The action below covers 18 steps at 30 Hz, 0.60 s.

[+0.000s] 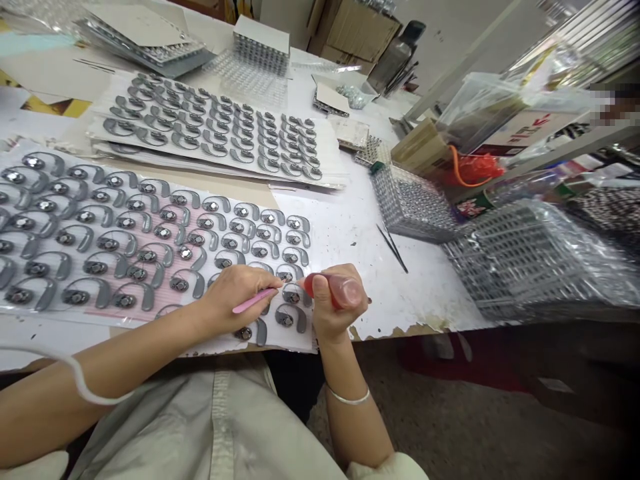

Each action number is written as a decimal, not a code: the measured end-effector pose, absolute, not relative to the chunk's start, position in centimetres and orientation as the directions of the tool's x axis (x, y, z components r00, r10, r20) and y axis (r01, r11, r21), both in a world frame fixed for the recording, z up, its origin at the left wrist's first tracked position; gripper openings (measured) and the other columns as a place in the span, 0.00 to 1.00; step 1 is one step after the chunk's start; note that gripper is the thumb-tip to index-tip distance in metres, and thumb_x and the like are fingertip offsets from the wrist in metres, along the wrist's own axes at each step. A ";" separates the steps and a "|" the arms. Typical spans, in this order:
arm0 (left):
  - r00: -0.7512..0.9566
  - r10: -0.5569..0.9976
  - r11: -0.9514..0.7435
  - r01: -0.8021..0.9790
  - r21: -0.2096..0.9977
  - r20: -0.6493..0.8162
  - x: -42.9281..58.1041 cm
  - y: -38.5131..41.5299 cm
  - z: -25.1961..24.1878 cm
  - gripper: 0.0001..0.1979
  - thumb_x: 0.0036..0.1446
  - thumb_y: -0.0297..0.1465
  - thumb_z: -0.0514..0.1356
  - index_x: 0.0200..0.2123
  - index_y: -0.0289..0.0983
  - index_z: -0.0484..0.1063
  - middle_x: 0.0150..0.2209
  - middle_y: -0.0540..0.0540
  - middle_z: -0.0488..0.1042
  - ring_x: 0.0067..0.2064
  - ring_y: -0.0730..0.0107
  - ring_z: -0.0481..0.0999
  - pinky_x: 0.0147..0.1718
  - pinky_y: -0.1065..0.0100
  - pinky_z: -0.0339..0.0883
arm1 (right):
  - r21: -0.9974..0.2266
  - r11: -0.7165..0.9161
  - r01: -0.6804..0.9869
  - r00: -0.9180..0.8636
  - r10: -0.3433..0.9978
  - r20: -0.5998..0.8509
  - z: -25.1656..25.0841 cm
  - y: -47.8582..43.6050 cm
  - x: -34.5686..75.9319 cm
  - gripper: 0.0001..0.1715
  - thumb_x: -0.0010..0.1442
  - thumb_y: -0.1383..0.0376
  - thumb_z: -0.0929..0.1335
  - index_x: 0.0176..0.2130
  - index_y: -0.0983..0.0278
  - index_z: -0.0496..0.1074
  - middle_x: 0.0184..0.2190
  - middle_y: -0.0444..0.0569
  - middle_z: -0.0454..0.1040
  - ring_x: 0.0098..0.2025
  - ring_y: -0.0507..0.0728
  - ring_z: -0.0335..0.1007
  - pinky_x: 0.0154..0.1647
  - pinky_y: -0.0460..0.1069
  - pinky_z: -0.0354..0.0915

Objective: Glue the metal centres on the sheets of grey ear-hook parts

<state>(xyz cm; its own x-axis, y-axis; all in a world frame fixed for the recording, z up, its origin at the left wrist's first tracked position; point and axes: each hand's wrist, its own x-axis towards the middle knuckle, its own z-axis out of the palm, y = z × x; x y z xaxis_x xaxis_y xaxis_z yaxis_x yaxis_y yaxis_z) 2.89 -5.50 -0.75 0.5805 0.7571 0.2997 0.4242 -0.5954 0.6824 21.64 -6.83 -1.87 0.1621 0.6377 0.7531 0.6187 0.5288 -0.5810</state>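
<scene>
Your two hands low over rows of grey hook-shaped pieces (199, 287).
Left hand (237, 293) pinches slim pink tool (254, 301); right hand (334, 320) grips translucent red bottle (345, 291), tip near pieces on white sheet (280, 341).

On the counter (345, 227), a front sheet (306, 339) bearing rows of pieces (180, 283) lies left of the tweezers (403, 265). Behind it lies a rear sheet (327, 150) of more pieces. A bundle (530, 260) sits right of the tweezers. The bottle (345, 292) is in the right hand (330, 317).

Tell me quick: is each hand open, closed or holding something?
Left hand: closed, holding a pink tool.
Right hand: closed around a red bottle.
</scene>
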 end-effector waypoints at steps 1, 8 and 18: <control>0.573 0.770 -0.565 0.410 0.716 0.280 2.9 -5.5 -0.7 0.09 0.58 0.26 0.54 0.36 0.36 0.76 0.33 0.46 0.79 0.35 0.68 0.79 0.37 0.67 0.73 | -0.585 0.526 0.618 0.162 0.643 0.749 -1.8 -6.8 21.6 0.07 0.55 0.68 0.69 0.26 0.63 0.67 0.22 0.44 0.69 0.26 0.53 0.65 0.27 0.51 0.64; 0.553 0.818 -0.419 0.380 0.825 0.161 2.8 -5.3 -1.2 0.10 0.57 0.26 0.56 0.39 0.37 0.77 0.37 0.47 0.79 0.37 0.66 0.79 0.39 0.65 0.73 | -0.610 0.540 0.580 0.157 0.661 0.734 -1.9 -6.9 21.6 0.07 0.55 0.69 0.69 0.26 0.63 0.68 0.22 0.44 0.69 0.27 0.53 0.66 0.28 0.51 0.65; 0.527 0.843 -0.344 0.376 0.860 0.107 2.8 -5.2 -0.9 0.10 0.56 0.27 0.57 0.39 0.37 0.77 0.37 0.47 0.80 0.36 0.67 0.79 0.39 0.66 0.72 | -0.612 0.570 0.548 0.147 0.655 0.742 -2.0 -6.7 21.4 0.05 0.54 0.71 0.69 0.28 0.63 0.68 0.24 0.45 0.69 0.27 0.53 0.66 0.28 0.51 0.65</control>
<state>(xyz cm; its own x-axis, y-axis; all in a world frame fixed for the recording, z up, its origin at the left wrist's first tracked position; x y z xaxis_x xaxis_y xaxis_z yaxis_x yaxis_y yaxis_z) 2.79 -5.24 -0.90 0.5269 0.8432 0.1065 0.3765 -0.3439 0.8602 21.39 -6.74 -2.04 0.1469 0.6546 0.7416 0.5479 0.5703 -0.6120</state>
